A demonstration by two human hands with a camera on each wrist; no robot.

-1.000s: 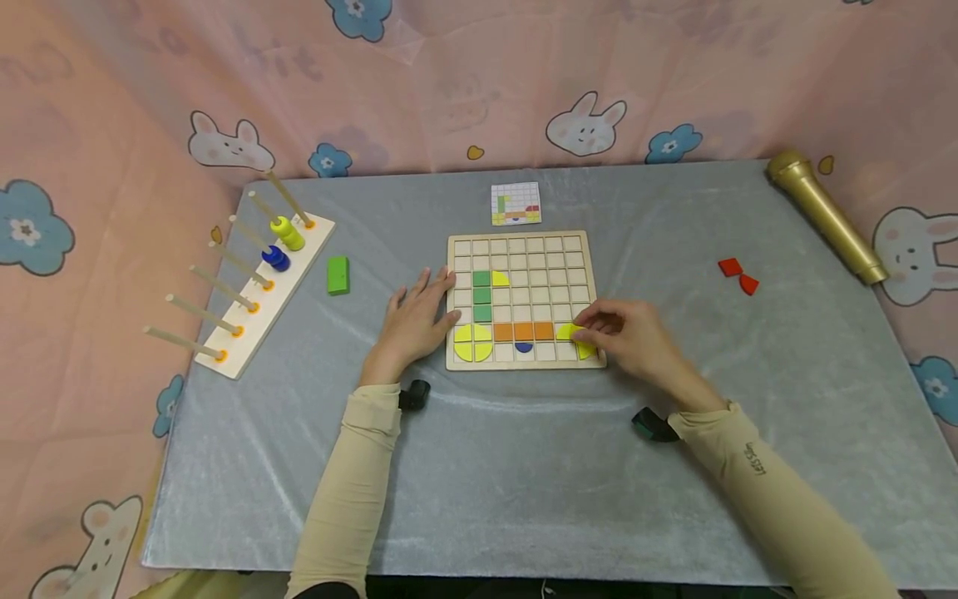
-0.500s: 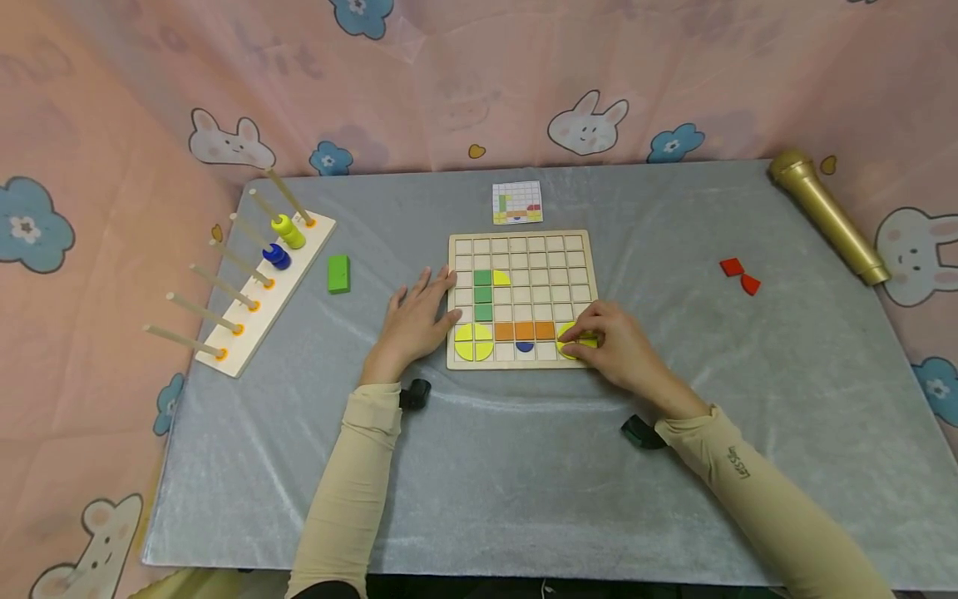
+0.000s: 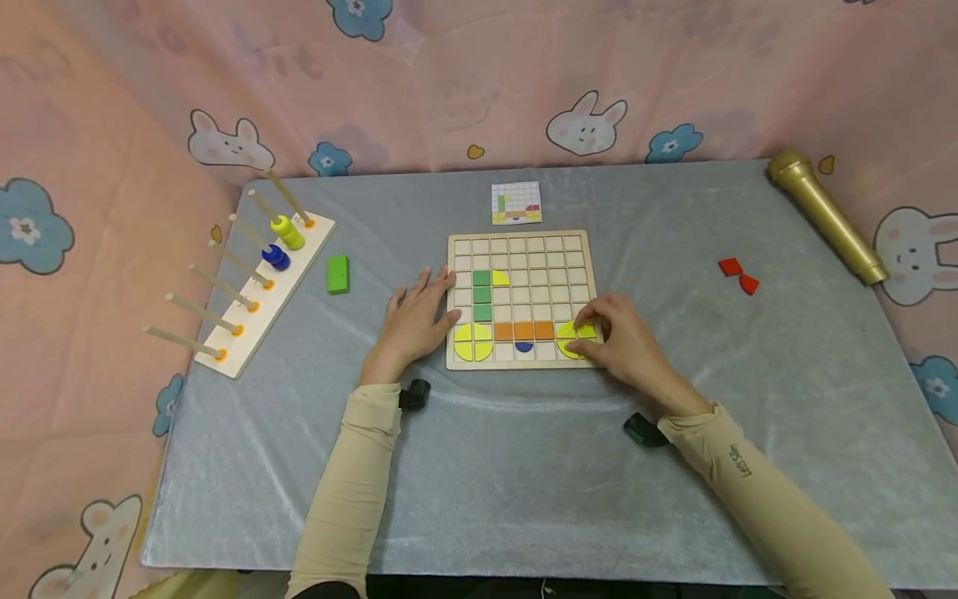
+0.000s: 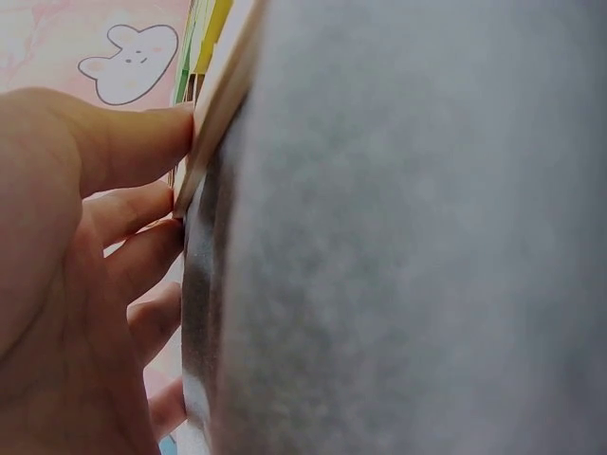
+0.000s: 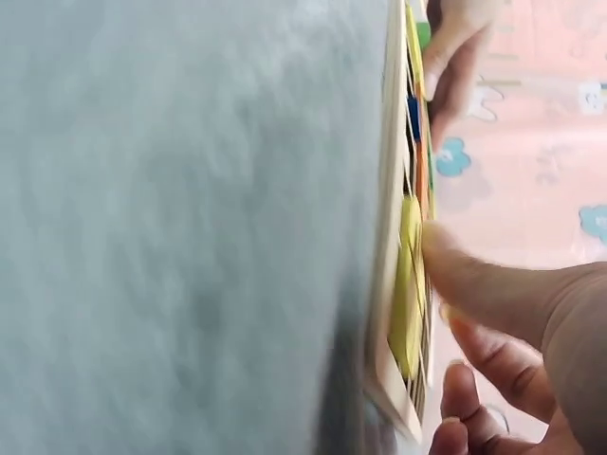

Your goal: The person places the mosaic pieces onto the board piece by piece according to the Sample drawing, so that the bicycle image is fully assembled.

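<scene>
A wooden grid board lies on the grey cloth with flat coloured pieces in some cells. Against its left edge rests my left hand, fingers extended; the left wrist view has the thumb and fingertips along the wooden edge. Over the lower right corner is my right hand, thumb and forefinger spread apart on the yellow quarter-circle pieces, which form a circle there. The right wrist view shows the thumb touching close over a yellow piece. Green squares and orange squares fill other cells.
A printed pattern card lies behind the board. Two red pieces and a gold microphone are to the right. On the left stand a green block and a pegged rack with blue and yellow rings.
My right hand shifted left over the yellow pieces, then its pinched thumb and forefinger spread apart. The lower-right yellow pieces now sit as a circle. My left hand stayed still.
</scene>
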